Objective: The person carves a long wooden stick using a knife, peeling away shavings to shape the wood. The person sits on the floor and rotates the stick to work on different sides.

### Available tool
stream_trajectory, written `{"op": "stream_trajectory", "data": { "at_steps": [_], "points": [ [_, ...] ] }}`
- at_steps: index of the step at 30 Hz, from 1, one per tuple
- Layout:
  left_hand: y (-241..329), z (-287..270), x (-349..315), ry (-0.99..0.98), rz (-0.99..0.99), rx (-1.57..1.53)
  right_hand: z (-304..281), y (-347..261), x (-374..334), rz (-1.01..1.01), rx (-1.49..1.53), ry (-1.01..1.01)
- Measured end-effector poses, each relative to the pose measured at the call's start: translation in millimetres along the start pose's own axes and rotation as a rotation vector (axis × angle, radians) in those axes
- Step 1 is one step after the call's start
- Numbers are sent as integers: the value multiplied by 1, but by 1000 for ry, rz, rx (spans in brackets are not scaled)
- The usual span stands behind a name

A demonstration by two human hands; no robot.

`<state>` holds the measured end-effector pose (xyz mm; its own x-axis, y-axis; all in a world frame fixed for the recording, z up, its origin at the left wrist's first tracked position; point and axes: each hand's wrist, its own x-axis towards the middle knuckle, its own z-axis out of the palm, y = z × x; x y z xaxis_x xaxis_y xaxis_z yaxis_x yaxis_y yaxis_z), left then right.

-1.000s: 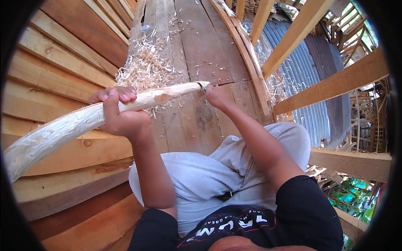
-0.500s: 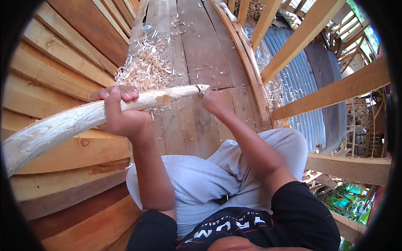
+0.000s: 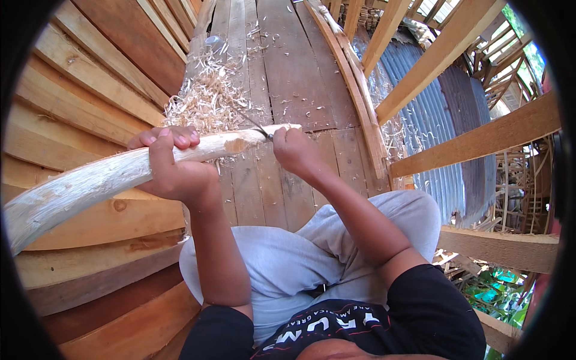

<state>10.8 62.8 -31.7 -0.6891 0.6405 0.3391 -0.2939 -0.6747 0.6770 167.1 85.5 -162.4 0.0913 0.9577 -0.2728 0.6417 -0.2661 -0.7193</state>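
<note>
A thick, pale, peeled wooden pole [image 3: 90, 175] curves from the left rim to a narrower tip in the middle of the view. My left hand [image 3: 174, 157] is wrapped round it, thumb over the top. Close to the tip, my right hand [image 3: 294, 150] is closed on the handle of a knife [image 3: 255, 124], most of which the fingers hide. The thin dark blade lies across the pole and points away to the upper left. A bare cut patch shows on the pole between my two hands.
Curled wood shavings [image 3: 210, 99] lie heaped on the plank floor [image 3: 294, 66] beyond the pole. A small clear round object [image 3: 213, 41] sits behind them. Wooden boards [image 3: 90, 90] wall the left. Slanted beams [image 3: 474, 135] and corrugated metal sheets [image 3: 420, 96] are on the right.
My right hand has moved left along the pole, away from its tip, and the knife blade now shows more plainly. My left hand and the pole have hardly shifted.
</note>
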Motion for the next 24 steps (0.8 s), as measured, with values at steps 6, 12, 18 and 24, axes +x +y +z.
{"op": "stream_trajectory", "data": {
  "at_steps": [6, 12, 18, 24],
  "points": [
    [-1, 4, -2, -13, -14, 3, 20, 102, 48, -64, -115, 42],
    [2, 0, 0, -8, -24, -19, 9, 19, 13, 34, -35, -7],
    [3, 5, -3, 1, -62, 44, 12, 92, 42, -53, -164, 32],
    [4, -4, -3, -44, -43, 15, 4, 16, 4, 27, -148, -65]
  ]
}}
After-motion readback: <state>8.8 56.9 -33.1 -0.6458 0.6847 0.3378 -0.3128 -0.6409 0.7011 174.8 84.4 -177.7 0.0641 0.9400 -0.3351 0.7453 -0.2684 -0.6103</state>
